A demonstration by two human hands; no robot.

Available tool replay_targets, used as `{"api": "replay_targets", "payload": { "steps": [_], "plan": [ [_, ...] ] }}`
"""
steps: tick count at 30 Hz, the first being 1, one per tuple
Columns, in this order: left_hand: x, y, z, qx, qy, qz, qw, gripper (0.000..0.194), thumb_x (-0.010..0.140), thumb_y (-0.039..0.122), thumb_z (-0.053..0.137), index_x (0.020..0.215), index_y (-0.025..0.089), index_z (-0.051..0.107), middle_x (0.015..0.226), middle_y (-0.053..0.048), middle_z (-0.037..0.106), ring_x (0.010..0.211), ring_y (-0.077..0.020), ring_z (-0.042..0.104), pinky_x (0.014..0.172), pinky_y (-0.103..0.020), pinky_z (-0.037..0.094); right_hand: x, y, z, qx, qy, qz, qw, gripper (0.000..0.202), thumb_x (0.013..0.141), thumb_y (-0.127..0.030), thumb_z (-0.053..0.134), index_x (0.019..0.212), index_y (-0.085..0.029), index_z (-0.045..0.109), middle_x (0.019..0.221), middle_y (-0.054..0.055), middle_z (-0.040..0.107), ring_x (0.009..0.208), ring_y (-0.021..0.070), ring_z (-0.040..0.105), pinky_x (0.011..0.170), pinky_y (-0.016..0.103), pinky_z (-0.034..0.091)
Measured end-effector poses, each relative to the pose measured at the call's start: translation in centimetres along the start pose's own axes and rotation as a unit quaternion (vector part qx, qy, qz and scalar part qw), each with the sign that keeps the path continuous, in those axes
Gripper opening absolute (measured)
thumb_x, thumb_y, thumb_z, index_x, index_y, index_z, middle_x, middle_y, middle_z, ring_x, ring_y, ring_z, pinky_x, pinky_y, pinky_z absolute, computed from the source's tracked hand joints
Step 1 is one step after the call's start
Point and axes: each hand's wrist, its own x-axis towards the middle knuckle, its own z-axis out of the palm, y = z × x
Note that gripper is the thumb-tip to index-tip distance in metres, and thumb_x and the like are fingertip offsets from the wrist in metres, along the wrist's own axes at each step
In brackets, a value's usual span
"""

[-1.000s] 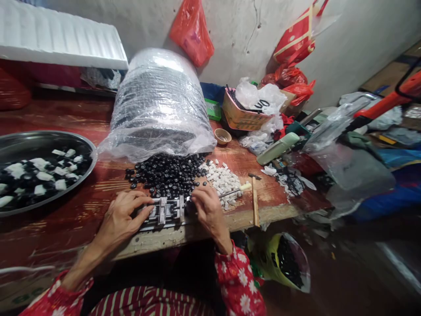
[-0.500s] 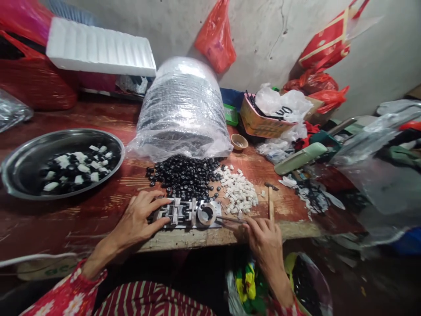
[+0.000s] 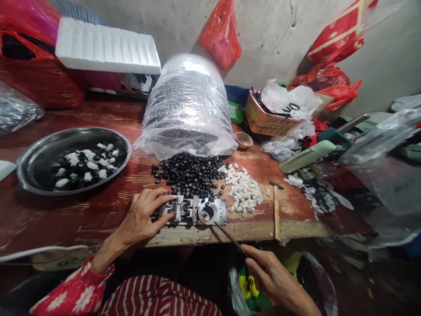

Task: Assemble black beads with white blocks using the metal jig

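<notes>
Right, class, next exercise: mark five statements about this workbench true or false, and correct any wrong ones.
1. The left hand touches the grey metal jig. True.
2. The right hand grips a wooden-handled hammer. False: it grips a thin, dark metal rod.
3. The heap of small white blocks lies left of the heap of round black pieces. False: it lies to the right.
4. The round, shiny metal basin holds black and white pieces. True.
5. A red plastic bag hangs against the grey wall. True.
</notes>
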Motion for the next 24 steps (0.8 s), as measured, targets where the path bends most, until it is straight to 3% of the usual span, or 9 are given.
{"api": "replay_targets", "payload": {
  "steps": [3,5,8,10,14,24],
  "plan": [
    [-0.2,-0.1,0.2,0.01,0.005,0.005,1.0,0.042,0.096,0.045,0.068,0.136,0.032,0.067,0.144,-0.007,0.066,0.129,-0.0318,0.057,0.1,-0.046,0.041,-0.3,0.4,0.6,0.113,-0.061,0.065,0.99,0.064,0.1,-0.069,0.055,0.144,-0.024,0.066,0.059,-0.004,0.055,0.043,0.0128,0.045,0.045,0.024,0.033],
    [-0.4,-0.4,0.4,0.025,0.013,0.014,0.999,0.044,0.097,0.047,0.067,0.138,0.031,0.067,0.146,-0.008,0.065,0.129,-0.0328,0.058,0.101,-0.048,0.04,-0.5,1.1,1.7,0.171,-0.053,0.084,0.98,0.071,0.096,-0.074,0.057,0.144,-0.023,0.066,0.055,-0.008,0.043,0.043,0.0104,0.035,0.045,0.022,0.026],
    [-0.8,-0.9,0.7,0.056,0.023,0.036,0.997,0.05,0.097,0.052,0.066,0.141,0.03,0.065,0.148,-0.009,0.065,0.13,-0.0347,0.057,0.106,-0.052,0.038,-0.8,1.8,3.5,0.223,-0.028,0.097,0.969,0.065,0.094,-0.076,0.06,0.137,-0.028,0.07,0.055,-0.009,0.03,0.046,0.0113,0.026,0.045,0.024,0.02],
    [-1.1,-1.2,0.9,0.075,0.026,0.05,0.996,0.056,0.098,0.055,0.064,0.147,0.029,0.06,0.151,-0.011,0.063,0.133,-0.0357,0.055,0.111,-0.055,0.034,-1.0,1.8,4.6,0.239,-0.022,0.097,0.966,0.061,0.093,-0.075,0.061,0.133,-0.03,0.071,0.056,-0.008,0.031,0.047,0.0122,0.026,0.045,0.025,0.018],
    [-1.5,-1.3,1.6,0.114,0.019,0.057,0.992,0.063,0.103,0.057,0.055,0.159,0.029,0.047,0.156,-0.013,0.059,0.139,-0.0371,0.053,0.118,-0.059,0.025,-1.4,1.6,6.3,0.282,-0.008,0.101,0.954,0.07,0.094,-0.078,0.059,0.137,-0.023,0.064,0.061,-0.01,0.029,0.049,0.0094,0.025,0.048,0.022,0.016],
    [-1.8,-0.9,3.2,0.146,0.029,0.054,0.987,0.063,0.108,0.059,0.04,0.158,0.022,0.049,0.157,-0.021,0.055,0.143,-0.0366,0.052,0.125,-0.062,0.019,-1.8,0.0,8.8,0.31,0.038,0.104,0.944,0.066,0.091,-0.081,0.061,0.12,-0.021,0.064,0.059,-0.012,0.025,0.049,0.0078,0.021,0.05,0.024,0.013]
  ]
}}
